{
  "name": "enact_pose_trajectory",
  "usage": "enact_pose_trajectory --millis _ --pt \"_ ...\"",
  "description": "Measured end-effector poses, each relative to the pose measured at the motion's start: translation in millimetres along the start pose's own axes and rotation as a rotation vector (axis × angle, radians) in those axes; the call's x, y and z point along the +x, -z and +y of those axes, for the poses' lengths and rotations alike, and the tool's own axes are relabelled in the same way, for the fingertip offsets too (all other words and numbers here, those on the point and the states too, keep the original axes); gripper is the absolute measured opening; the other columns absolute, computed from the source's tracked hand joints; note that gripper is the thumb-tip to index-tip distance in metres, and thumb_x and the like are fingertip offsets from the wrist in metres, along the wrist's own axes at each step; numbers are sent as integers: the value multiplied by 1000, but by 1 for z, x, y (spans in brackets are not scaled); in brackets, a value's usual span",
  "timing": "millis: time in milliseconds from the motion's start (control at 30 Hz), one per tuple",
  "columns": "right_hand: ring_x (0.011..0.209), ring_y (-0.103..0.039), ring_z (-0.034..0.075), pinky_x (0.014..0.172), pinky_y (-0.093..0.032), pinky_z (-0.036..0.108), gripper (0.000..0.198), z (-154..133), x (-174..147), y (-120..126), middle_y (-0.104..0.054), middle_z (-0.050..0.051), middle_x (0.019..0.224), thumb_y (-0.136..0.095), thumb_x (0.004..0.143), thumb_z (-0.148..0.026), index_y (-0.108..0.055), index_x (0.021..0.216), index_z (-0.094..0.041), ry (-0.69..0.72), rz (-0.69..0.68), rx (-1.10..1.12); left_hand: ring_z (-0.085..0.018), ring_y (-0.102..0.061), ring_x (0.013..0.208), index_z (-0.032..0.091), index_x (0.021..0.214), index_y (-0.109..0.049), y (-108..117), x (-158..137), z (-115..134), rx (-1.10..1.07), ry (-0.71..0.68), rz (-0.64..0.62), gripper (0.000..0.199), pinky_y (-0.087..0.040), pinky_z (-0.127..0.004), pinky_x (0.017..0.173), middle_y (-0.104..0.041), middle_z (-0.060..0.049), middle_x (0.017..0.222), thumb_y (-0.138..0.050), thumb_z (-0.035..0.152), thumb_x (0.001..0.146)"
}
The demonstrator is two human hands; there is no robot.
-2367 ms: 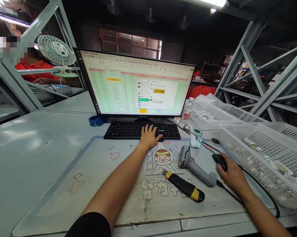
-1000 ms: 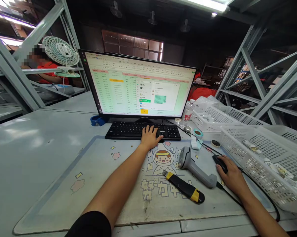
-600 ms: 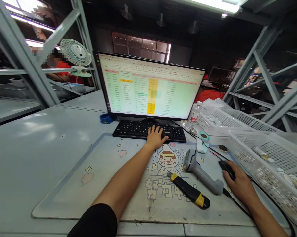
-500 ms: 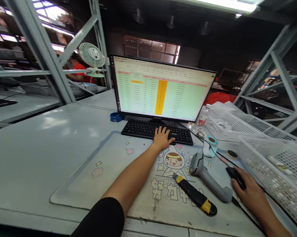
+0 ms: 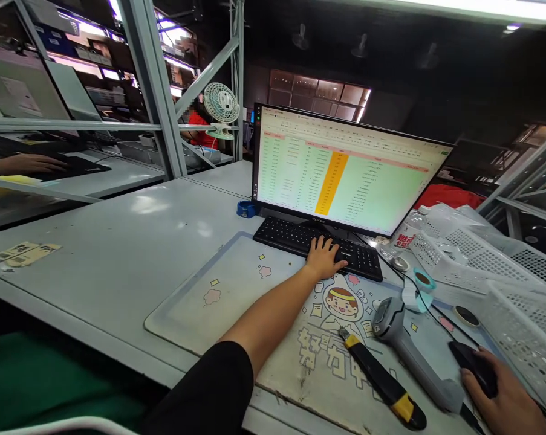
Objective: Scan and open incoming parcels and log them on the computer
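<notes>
My left hand [image 5: 323, 258] lies on the black keyboard [image 5: 286, 235], fingers spread over the keys right of its middle. My right hand [image 5: 508, 393] is curled over a black computer mouse [image 5: 476, 367] at the right edge of the desk mat [image 5: 195, 314]. Between my arms lie a grey barcode scanner [image 5: 418, 356] and a black-and-yellow utility knife [image 5: 381, 377]. Behind the keyboard stands a monitor [image 5: 295, 175] showing a spreadsheet with an orange column; its cell text is too small to read.
White perforated baskets [image 5: 522, 314] stand along the right side. Near them are a roll of labels [image 5: 422, 279] and a tape roll [image 5: 467, 315]. A blue tape ring [image 5: 245, 209] sits left of the monitor. Another person's hand [image 5: 28, 163] shows at far left, beyond the metal frame [image 5: 152, 84].
The view has swung left, so the desk things appear farther right. An orange-marked cell on the left of the spreadsheet no longer shows. Both hands keep their places on keyboard and mouse.
</notes>
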State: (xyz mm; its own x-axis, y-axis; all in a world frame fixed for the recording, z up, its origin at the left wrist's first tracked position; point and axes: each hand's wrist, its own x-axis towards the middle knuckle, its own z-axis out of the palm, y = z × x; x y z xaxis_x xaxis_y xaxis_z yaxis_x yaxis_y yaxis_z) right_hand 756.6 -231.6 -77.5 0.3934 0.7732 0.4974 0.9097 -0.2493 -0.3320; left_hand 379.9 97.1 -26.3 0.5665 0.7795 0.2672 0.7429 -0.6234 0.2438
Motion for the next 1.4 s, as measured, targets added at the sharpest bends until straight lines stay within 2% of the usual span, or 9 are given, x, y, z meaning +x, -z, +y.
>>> enact_pose_trajectory --millis 133,200,333,467,600,700,1000,1300,1400 --pt "113 -74 53 80 -62 77 62 -2 -2 -1 -74 11 131 -56 89 -69 -52 150 -60 76 28 -6 -42 -24 168 18 169 -48 1 0 1 -6 8 -10 80 -16 -61 138 -38 -14 178 -33 70 111" --pt "112 -74 54 77 -62 78 65 -2 -2 -1 -74 11 129 -56 90 -69 -47 154 -62 83 25 -16 -41 -24 168 19 169 -48 2 0 1 -12 12 -9 80 -16 -60 138 -38 -14 179 -33 70 110" --pt "111 -75 54 81 -62 77 63 -2 -1 0 -74 14 130 -57 89 -70 -54 149 -54 48 1 -6 -42 -23 168 17 169 -48 4 -1 2 -18 14 -17 81 -16 -61 138 -38 -15 178 -34 71 111" --pt "118 -73 54 96 -60 74 59 -10 -1 6 -73 14 136 -55 86 -76 -60 137 -47 -51 -42 36 -43 -25 167 17 167 -51 4 -2 3 -10 10 12 80 -18 -61 137 -40 -14 177 -39 72 110" --pt "125 -70 52 106 -58 68 73 -29 2 18 -71 20 141 -51 84 -76 -62 136 -26 -185 -159 -20 -42 -24 167 19 167 -51 3 -2 3 -4 15 12 80 -18 -61 138 -39 -12 178 -37 73 110" --pt "122 -71 51 108 -57 66 83 -37 4 23 -71 22 140 -49 84 -75 -63 141 -16 -199 -183 -83 -41 -24 167 20 167 -51 2 -1 3 1 17 10 80 -18 -60 138 -39 -12 178 -36 73 110" --pt "115 -73 49 105 -59 64 97 -29 5 18 -72 27 135 -46 82 -78 -62 145 -6 -217 -185 -120 -42 -25 167 19 167 -51 0 -1 3 -2 13 22 80 -18 -61 137 -40 -12 177 -37 73 110" --pt "121 -73 48 108 -58 63 87 -26 5 17 -72 23 138 -47 84 -76 -65 142 -13 -158 -158 -97 -42 -24 167 18 167 -51 2 -2 3 0 11 22 80 -18 -61 137 -40 -13 177 -37 72 110" --pt "119 -73 49 106 -58 65 91 -24 5 16 -72 25 138 -46 84 -78 -64 142 -11 -164 -161 -115 -42 -24 167 18 167 -51 3 -2 4 0 15 14 80 -18 -61 138 -39 -13 177 -38 72 110"
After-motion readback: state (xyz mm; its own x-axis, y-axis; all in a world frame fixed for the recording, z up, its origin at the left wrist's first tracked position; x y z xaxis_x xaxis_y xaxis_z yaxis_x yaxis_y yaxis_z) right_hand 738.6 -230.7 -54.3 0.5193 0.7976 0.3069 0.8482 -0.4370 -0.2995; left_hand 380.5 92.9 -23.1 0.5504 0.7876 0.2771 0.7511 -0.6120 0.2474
